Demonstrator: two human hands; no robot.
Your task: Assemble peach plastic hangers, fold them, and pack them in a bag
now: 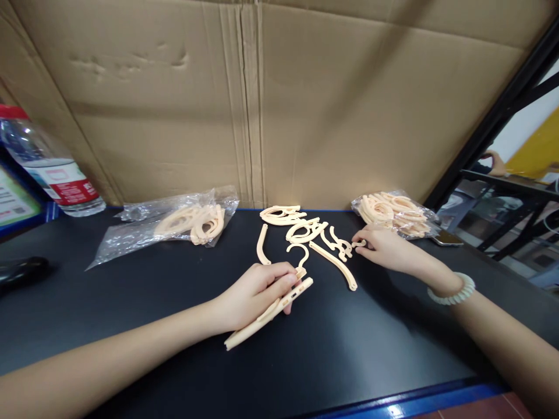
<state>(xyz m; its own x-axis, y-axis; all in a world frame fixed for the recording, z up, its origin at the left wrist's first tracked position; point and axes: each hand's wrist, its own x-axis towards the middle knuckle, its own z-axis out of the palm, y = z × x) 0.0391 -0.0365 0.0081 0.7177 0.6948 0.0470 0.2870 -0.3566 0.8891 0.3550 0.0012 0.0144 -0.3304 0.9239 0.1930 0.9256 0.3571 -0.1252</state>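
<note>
My left hand (257, 297) is closed around a cream plastic hanger body (247, 334), a long slotted piece. A curved hanger hook (301, 250) sticks up beyond its fingers. At the right, my right hand (386, 247) pinches a small curved cream piece (358, 244) just above the table. Beside those fingertips lie several small hooks (343, 249). Between the hands rests a loose hanger arm (336, 263), and another hanger arm (262, 245) lies behind the left hand. Oval hanger bodies (305, 231) are piled farther back.
Clear plastic bags of cream parts lie at the back left (135, 238) and back right (395, 212). A phone (446, 238) is by the right bag. A water bottle (56, 169) and a black object (24, 270) are at the left. Cardboard (349, 105) walls the back.
</note>
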